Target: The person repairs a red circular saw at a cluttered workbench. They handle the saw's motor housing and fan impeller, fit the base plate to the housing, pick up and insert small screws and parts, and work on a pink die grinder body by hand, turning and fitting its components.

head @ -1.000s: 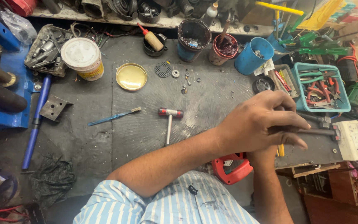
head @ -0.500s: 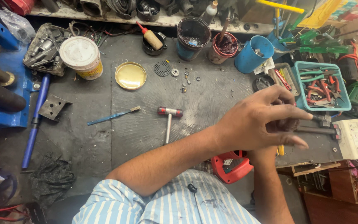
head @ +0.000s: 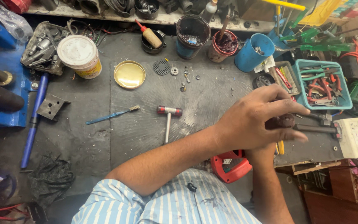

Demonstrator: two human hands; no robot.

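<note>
My left hand (head: pixel 251 122) reaches across from the lower left to the right side of the bench. Its fingers close over a small dark round part (head: pixel 280 121), held just above the bench edge. My right hand (head: pixel 266 150) comes up from below and is almost wholly hidden under the left hand; only its wrist and perhaps a fingertip show. A dark metal tool (head: pixel 318 127) lies on the bench just right of the part. A small hammer with a red-banded head (head: pixel 169 111) lies to the left of my hands.
A blue-handled brush (head: pixel 110 115), gold tin lid (head: pixel 129 74) and white tub (head: pixel 79 56) lie to the left. Paint pots (head: pixel 192 35), a blue cup (head: pixel 253 52) and a teal basket of pliers (head: pixel 322 83) stand behind. A white power strip (head: pixel 357 137) sits right, a red tool (head: pixel 231 166) below.
My left hand's fingers went from spread, to curled, to laid flatter over the dark part. The hand stayed in about the same place.
</note>
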